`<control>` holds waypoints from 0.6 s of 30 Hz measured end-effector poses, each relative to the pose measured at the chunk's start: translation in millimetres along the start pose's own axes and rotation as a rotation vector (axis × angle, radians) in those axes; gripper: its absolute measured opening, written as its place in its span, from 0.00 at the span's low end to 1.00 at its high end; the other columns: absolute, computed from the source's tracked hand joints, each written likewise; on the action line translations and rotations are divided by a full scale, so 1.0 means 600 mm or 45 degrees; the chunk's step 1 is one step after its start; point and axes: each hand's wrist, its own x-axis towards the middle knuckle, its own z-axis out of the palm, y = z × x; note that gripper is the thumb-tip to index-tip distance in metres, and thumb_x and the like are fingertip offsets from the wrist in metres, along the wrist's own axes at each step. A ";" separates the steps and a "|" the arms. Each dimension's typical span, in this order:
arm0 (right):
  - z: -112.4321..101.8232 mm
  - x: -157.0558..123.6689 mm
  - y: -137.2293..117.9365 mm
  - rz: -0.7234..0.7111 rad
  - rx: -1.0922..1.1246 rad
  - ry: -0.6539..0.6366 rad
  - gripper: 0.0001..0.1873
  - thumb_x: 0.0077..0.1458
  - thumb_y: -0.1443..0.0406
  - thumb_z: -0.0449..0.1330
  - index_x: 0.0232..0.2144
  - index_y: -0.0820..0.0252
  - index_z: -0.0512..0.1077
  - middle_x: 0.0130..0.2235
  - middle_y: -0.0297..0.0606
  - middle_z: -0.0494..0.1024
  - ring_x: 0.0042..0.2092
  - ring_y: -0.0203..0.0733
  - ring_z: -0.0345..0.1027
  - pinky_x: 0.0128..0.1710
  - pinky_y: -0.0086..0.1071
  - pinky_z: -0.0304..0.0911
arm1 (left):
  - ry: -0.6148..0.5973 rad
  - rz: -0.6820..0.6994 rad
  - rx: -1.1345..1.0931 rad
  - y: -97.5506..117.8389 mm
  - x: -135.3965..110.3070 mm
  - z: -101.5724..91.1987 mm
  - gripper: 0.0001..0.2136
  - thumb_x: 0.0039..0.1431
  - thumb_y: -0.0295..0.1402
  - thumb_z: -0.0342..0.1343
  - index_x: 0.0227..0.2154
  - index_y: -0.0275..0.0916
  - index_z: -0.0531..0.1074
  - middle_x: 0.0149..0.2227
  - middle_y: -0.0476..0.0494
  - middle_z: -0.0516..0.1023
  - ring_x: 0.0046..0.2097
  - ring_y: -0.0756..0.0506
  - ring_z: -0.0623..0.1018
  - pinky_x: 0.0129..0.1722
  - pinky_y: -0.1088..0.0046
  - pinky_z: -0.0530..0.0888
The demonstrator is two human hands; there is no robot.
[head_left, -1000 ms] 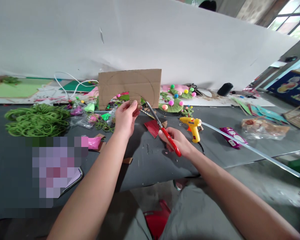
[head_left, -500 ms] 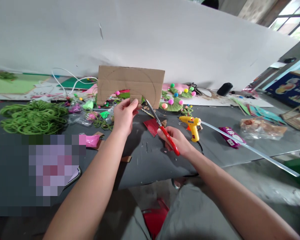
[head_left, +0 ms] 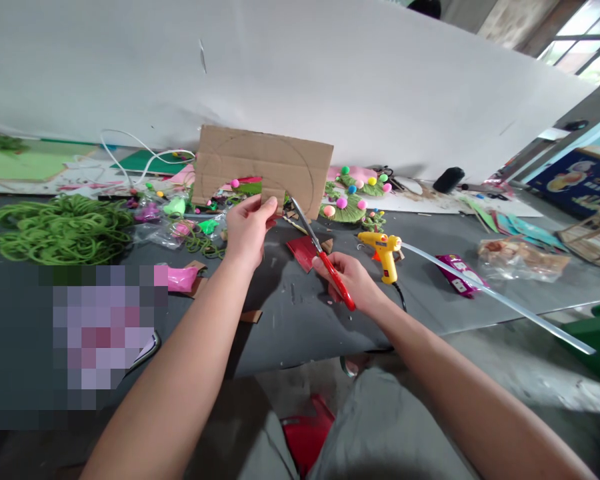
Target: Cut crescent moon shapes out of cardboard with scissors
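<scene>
My left hand (head_left: 250, 227) pinches a tab at the lower edge of a brown cardboard sheet (head_left: 265, 153), which it holds up above the table. A curved pencil line runs across the sheet, and an arched opening is cut into its lower side. In my right hand (head_left: 347, 280) are red-handled scissors (head_left: 325, 253), pointing up and to the left. Their blades meet the cardboard at the right side of the opening, just right of the tab. Below the sheet lies a red piece (head_left: 303, 252) on the table.
A yellow glue gun (head_left: 384, 253) with a long clear glue stick (head_left: 520, 313) lies right of my right hand. Green cord (head_left: 65, 230) is heaped at the left. Leaf shapes with pom-poms (head_left: 350, 207) lie behind. A purple packet (head_left: 460, 275) sits under the glue stick.
The cardboard sheet has tilted slightly, its right side a little lower and its left side higher. The scissors stay at the same cut, and both hands keep their grip.
</scene>
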 end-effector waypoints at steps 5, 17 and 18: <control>0.001 0.000 0.003 -0.032 -0.041 0.026 0.32 0.50 0.37 0.70 0.29 0.56 0.66 0.19 0.25 0.64 0.18 0.33 0.59 0.16 0.28 0.57 | 0.002 -0.015 0.005 0.002 -0.001 0.001 0.08 0.44 0.35 0.73 0.26 0.40 0.81 0.29 0.47 0.78 0.32 0.50 0.75 0.30 0.75 0.69; -0.008 -0.008 -0.003 -0.060 -0.163 0.073 0.33 0.49 0.35 0.68 0.26 0.55 0.64 0.22 0.27 0.58 0.22 0.35 0.55 0.18 0.30 0.63 | -0.025 -0.019 -0.012 -0.003 -0.004 0.003 0.07 0.46 0.34 0.73 0.28 0.40 0.83 0.30 0.46 0.81 0.32 0.48 0.78 0.30 0.74 0.70; -0.008 -0.008 0.000 -0.076 -0.183 0.090 0.33 0.50 0.36 0.68 0.26 0.55 0.64 0.23 0.27 0.58 0.23 0.34 0.54 0.18 0.30 0.62 | -0.025 -0.020 -0.018 -0.003 -0.004 0.003 0.07 0.46 0.34 0.73 0.28 0.40 0.83 0.30 0.45 0.81 0.32 0.48 0.78 0.30 0.74 0.71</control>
